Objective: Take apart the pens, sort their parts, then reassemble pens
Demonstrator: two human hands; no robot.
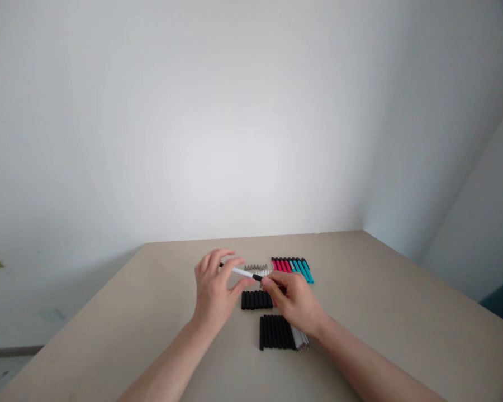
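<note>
Left hand [215, 287] and right hand [297, 303] pinched slim white plastic pen tube [242, 272] between them, one end each. Short black plastic sleeves [256, 300] lay just below; pink and teal barrels [292, 266] beyond right hand.

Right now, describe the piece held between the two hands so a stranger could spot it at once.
On the beige table, above the row of short black tubes, the left hand and right hand pinch a slim white pen part between them. It alone is lifted and slanted, white with a black stretch by the right fingers; the pink and teal barrels lie flat.
</note>
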